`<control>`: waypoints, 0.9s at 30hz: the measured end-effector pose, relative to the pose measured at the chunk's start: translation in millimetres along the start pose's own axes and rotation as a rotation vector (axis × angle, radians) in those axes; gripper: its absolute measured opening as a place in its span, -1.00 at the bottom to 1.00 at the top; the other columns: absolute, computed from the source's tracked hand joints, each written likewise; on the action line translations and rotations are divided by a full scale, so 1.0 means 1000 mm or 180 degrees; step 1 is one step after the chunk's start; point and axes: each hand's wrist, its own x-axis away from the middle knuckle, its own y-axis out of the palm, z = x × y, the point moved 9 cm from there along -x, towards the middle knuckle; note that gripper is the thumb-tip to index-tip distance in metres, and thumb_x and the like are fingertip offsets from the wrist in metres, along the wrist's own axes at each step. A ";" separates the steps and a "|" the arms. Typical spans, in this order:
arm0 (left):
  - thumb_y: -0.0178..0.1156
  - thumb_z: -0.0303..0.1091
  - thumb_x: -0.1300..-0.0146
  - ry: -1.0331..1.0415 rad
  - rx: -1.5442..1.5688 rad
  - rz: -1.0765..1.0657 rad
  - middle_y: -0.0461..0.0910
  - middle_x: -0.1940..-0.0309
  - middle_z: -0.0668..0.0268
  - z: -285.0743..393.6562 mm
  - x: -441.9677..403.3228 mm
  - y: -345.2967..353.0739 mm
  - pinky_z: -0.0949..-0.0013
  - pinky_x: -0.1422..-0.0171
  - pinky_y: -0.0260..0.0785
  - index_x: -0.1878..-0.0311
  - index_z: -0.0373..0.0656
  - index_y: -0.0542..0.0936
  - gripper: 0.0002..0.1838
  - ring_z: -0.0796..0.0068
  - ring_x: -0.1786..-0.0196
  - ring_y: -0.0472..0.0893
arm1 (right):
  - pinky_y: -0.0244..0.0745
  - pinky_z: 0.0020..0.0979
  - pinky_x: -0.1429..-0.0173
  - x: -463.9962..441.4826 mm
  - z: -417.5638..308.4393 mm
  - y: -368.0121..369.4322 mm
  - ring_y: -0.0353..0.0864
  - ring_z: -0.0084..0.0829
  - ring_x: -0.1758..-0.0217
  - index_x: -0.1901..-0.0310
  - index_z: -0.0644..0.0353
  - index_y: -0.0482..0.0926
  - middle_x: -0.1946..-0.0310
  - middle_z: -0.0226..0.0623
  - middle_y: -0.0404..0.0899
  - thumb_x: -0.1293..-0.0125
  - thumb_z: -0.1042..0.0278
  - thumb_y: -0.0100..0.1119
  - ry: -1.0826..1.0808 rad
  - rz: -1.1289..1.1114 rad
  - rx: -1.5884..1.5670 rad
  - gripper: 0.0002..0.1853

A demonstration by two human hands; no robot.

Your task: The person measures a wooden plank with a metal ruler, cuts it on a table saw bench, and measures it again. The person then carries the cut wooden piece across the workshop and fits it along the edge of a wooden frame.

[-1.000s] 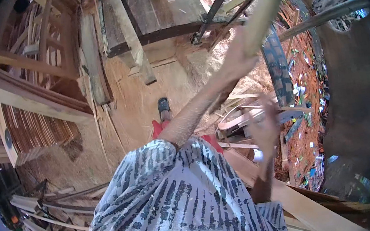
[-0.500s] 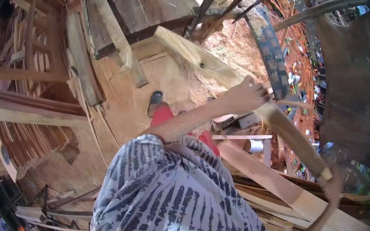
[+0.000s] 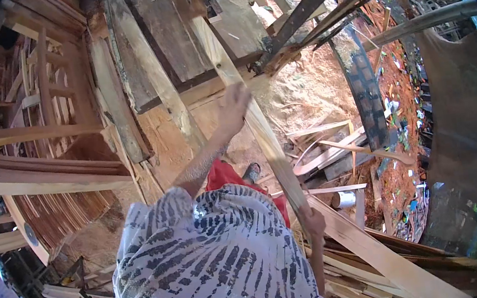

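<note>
A long pale wooden plank with a dark knot slants from the bench down towards my right side. My left hand, slightly blurred, grips it partway along, just short of the bench edge. My right hand is closed around the near end beside my shirt. The plank's far end lies over the worn wooden bench. Left of it, another pale board leans from the bench top down to the floor.
Stacked boards lie at my right, with a white can beyond them. Wooden frames and piled slats stand at the left. Dark beams slant across the upper right. Sawdust covers the floor.
The plank has swung to the left and forward, its far end now over the bench. Both hands have moved left with it, and my view has shifted.
</note>
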 end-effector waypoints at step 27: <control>0.22 -0.47 -0.46 -0.2965 0.5897 0.1244 0.58 -0.17 0.32 -0.121 -0.019 0.072 0.29 0.00 0.59 -0.66 -0.03 0.10 -0.21 0.47 -0.04 0.62 | 0.54 -0.04 0.16 -0.009 -0.109 0.031 0.65 -0.03 0.21 0.05 0.12 0.58 0.27 -0.17 0.61 -0.21 0.01 0.43 -0.1556 0.1370 -0.0162 -0.56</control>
